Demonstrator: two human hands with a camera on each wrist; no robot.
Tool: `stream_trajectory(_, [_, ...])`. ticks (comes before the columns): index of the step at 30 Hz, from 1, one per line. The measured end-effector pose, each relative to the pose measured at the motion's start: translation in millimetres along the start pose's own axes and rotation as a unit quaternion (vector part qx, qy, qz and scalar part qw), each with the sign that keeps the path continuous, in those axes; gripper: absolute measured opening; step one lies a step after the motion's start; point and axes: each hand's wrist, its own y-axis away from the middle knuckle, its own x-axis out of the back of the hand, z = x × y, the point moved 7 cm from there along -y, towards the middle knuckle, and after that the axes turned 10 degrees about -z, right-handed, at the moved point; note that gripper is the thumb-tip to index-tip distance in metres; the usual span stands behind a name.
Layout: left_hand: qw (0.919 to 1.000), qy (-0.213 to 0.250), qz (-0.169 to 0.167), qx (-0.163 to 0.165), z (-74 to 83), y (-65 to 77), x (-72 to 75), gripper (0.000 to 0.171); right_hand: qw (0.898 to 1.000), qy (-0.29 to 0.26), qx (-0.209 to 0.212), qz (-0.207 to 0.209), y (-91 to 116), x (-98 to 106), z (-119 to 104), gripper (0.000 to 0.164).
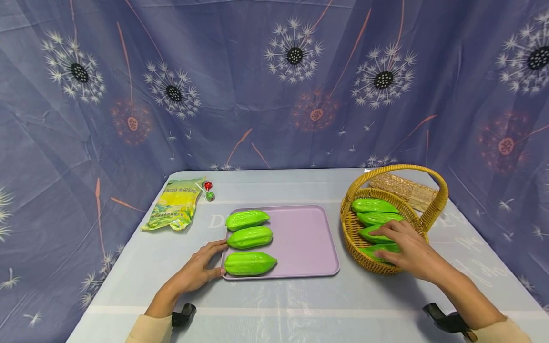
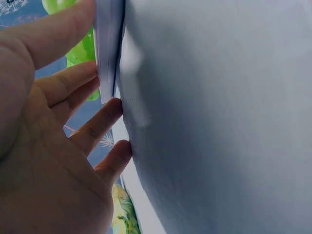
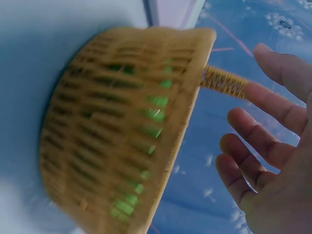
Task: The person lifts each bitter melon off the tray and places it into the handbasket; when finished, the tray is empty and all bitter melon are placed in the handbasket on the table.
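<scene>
Three shiny, ridged green gourds (image 1: 250, 264) lie in a column on the left part of a lilac tray (image 1: 302, 240). My left hand (image 1: 198, 267) is at the tray's left edge, thumb and fingers spread, with fingertips against the rim in the left wrist view. On the right, a woven yellow-brown basket (image 3: 112, 122) with a tall arched handle holds several more green gourds (image 1: 375, 206). Over the basket's near right side reaches my right hand (image 1: 405, 250), thumb and fingers apart and slightly bent above the lower gourds. The right wrist view shows nothing between its fingers.
At the back left lies a yellow-green packet (image 1: 173, 205), beside red and green wrapped lollipops (image 1: 209, 190). Behind the basket is a golden-brown block-shaped pack (image 1: 403, 188). A dandelion-patterned blue curtain (image 1: 240, 85) hangs behind the pale-covered table (image 1: 257, 319).
</scene>
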Motion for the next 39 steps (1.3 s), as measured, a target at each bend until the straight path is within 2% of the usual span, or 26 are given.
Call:
stream_trajectory(8, [1.0,-0.002,0.003,-0.004,-0.5,0.1,0.2,0.062,1.0,-0.008,0.016,0.008,-12.1,-2.0,-21.9,0.039])
stream_trajectory(17, [0.9998,-0.009,0.013,-0.016,2.2,1.1,1.2,0.061,0.998,-0.032,0.049,-0.011,-29.3,-17.2,-41.9,0.042])
stream_trajectory(25, [1.0,-0.001,0.004,-0.008,1.3,0.4,1.2,0.062,0.995,-0.042,0.092,-0.011,-45.8,-32.7,-67.3,0.045])
stream_trajectory(39, [1.0,0.005,0.003,-0.006,1.3,0.3,1.3,0.062,0.987,-0.081,0.111,-0.088,-78.0,-67.5,-111.2,0.044])
